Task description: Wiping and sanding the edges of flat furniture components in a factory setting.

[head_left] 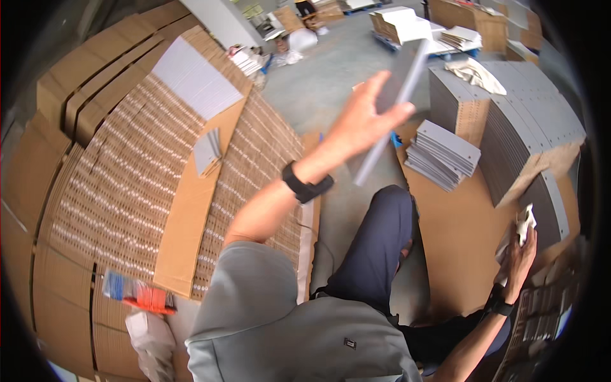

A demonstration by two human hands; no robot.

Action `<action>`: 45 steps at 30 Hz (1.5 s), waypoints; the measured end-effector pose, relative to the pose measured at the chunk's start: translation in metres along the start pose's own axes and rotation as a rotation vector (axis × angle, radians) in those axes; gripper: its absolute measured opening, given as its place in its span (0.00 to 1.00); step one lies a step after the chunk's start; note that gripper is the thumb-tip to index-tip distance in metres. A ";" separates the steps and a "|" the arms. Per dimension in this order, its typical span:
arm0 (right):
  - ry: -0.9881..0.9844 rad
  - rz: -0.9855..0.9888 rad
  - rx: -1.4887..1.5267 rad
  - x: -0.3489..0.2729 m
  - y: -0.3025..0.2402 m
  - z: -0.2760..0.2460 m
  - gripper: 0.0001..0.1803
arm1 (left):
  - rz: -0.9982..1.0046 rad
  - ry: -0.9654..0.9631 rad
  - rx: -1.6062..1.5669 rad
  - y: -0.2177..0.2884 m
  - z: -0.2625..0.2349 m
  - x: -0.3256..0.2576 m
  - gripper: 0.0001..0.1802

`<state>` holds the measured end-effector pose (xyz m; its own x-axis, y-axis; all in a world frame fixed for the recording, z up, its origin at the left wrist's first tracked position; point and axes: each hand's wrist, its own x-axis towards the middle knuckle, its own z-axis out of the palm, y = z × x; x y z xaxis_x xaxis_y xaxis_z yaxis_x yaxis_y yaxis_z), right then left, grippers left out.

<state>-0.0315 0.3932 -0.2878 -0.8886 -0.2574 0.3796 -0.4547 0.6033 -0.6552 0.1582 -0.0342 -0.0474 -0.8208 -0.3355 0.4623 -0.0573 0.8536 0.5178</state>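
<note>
My left hand [356, 124] is raised at the centre, closed round a flat grey panel [402, 83] that is tilted on edge and a little blurred. The fingers lie along one side of it and the thumb along the other. Low on the right, my right hand [520, 254] grips a crumpled white cloth [527, 223]. Just beyond that hand a grey panel with a pale edge [555, 202] leans beside a tall stack. Between my two hands a fanned pile of grey panels [443, 153] lies on a cardboard sheet [445, 235].
Tall stacks of grey panels [541, 121] stand at right, another white cloth [476, 74] on top. At left are rows of packed brown cardboard [121, 172], with a white sheet [196, 79] and a few small grey panels [207, 153]. An orange object [151, 298] lies lower left.
</note>
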 end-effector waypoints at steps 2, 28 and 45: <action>-0.002 -0.085 -0.008 0.011 0.016 0.038 0.24 | -0.098 0.131 0.204 -0.008 -0.065 -0.012 0.53; -0.219 -0.028 0.030 -0.010 -0.011 0.021 0.27 | -0.842 -0.091 0.812 -0.198 -0.352 -0.061 0.46; -0.222 0.121 -0.114 -0.031 -0.044 0.016 0.17 | 0.346 -0.917 0.517 -0.177 0.193 0.173 0.50</action>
<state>0.0156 0.3623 -0.2813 -0.9330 -0.3304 0.1424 -0.3463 0.7175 -0.6044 -0.0834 -0.1662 -0.1975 -0.9356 0.1929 -0.2956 0.2014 0.9795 0.0018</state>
